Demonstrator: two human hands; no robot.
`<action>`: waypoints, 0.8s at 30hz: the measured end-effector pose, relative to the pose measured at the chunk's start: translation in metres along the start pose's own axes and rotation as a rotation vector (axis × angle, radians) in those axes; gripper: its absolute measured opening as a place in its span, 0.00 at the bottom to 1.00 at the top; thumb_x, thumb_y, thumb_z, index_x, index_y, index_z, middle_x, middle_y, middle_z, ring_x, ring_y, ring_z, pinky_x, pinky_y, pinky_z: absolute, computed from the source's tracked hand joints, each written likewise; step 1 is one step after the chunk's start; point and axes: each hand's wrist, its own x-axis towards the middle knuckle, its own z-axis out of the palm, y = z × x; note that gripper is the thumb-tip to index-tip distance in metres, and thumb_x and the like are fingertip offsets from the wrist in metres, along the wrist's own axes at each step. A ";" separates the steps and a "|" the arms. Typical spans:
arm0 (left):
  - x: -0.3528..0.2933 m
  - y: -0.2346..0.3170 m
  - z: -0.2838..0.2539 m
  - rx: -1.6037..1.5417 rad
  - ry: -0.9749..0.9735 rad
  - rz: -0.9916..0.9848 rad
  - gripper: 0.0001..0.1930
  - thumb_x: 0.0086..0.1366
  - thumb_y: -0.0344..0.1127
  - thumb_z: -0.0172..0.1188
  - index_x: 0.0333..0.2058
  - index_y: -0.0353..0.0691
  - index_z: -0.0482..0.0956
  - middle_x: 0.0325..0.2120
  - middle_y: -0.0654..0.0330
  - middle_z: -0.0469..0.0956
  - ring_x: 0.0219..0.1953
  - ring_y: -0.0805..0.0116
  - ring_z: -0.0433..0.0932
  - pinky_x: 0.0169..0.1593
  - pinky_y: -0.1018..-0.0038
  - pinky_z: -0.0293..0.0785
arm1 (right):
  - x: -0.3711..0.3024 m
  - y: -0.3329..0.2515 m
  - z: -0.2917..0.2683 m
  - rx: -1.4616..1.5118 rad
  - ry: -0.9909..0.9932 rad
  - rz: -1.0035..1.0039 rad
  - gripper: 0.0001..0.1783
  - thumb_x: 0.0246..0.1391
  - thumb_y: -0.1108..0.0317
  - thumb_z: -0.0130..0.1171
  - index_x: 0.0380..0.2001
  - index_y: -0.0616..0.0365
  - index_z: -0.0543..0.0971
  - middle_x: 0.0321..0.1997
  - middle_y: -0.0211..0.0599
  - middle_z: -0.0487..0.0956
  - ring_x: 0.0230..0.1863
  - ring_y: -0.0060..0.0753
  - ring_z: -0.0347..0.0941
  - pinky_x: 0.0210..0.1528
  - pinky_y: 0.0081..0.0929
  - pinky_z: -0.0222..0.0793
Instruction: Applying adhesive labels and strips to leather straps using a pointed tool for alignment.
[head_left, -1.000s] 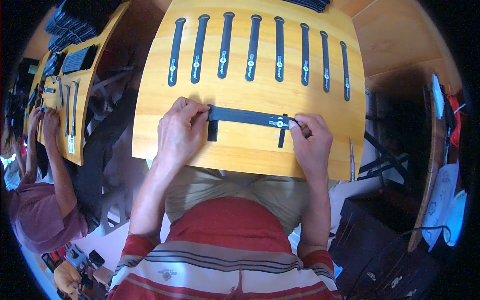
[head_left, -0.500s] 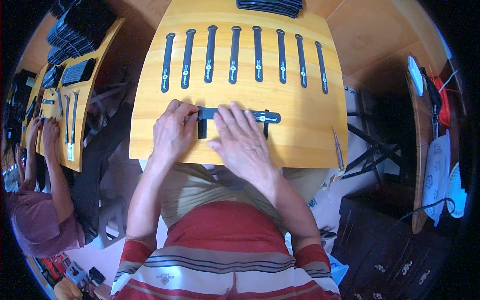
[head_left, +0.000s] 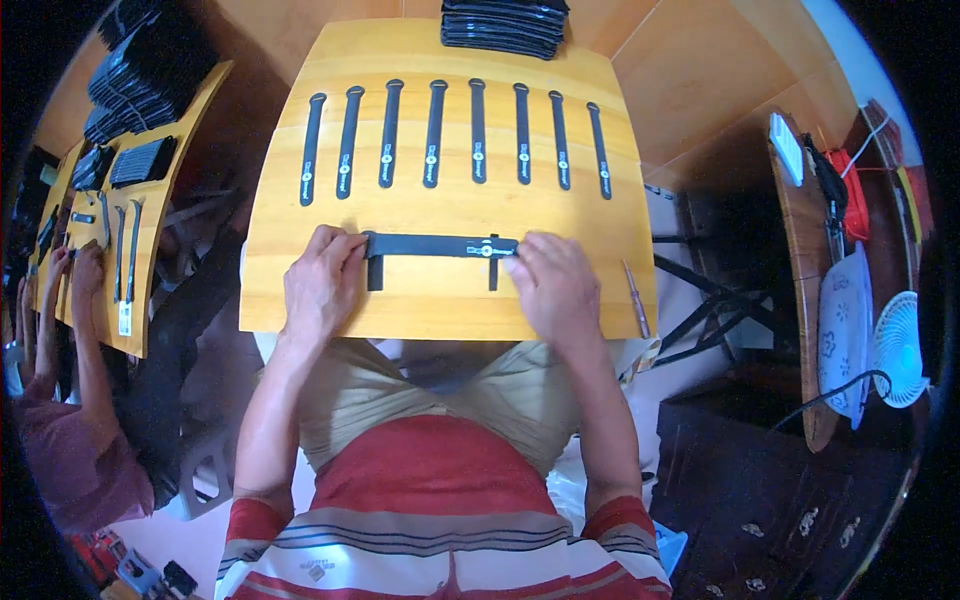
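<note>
A black strap [head_left: 425, 245] with a white and yellow printed mark lies crosswise near the front of the wooden table [head_left: 430, 315]. Two short black strips, a left one [head_left: 375, 274] and a right one [head_left: 493, 275], run under it and stick out toward me. My left hand [head_left: 322, 283] is closed, thumb and fingers pinching the strap's left end. At the other end, beside the printed mark, my right hand [head_left: 558, 290] has its fingers closed on the strap's tip. Beyond it, several like straps [head_left: 437, 135] are laid lengthwise in a spaced row.
A stack of folded black pieces [head_left: 503, 28] stands at the table's far edge. A slim pointed tool [head_left: 636, 298] lies near the right edge. To the left, another person's hands [head_left: 85, 265] are at a second table [head_left: 165, 215]. A fan [head_left: 899, 350] is far right.
My right hand has moved from lying flat on the strap's middle to its right end, where its fingers have closed. My left hand stays at the left end. The whole view has shifted somewhat.
</note>
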 end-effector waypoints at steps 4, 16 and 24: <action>-0.003 0.001 -0.009 -0.107 -0.042 -0.074 0.08 0.63 0.35 0.65 0.39 0.39 0.83 0.33 0.56 0.78 0.31 0.58 0.81 0.35 0.65 0.76 | 0.038 0.047 -0.016 -0.060 0.228 0.308 0.12 0.59 0.61 0.59 0.39 0.59 0.80 0.41 0.46 0.81 0.45 0.54 0.75 0.48 0.48 0.70; -0.013 -0.007 -0.008 -0.168 -0.002 -0.078 0.10 0.58 0.32 0.69 0.39 0.36 0.84 0.27 0.54 0.77 0.27 0.62 0.78 0.33 0.68 0.75 | 0.032 0.225 0.007 0.362 0.236 0.756 0.16 0.50 0.66 0.67 0.41 0.63 0.85 0.35 0.41 0.87 0.36 0.31 0.83 0.42 0.27 0.74; -0.010 -0.005 -0.014 -0.247 -0.069 -0.065 0.10 0.58 0.28 0.68 0.39 0.34 0.84 0.27 0.53 0.77 0.27 0.61 0.78 0.33 0.69 0.74 | 0.002 0.212 -0.017 0.159 0.712 0.641 0.09 0.52 0.74 0.62 0.37 0.63 0.85 0.35 0.43 0.86 0.36 0.33 0.81 0.43 0.28 0.75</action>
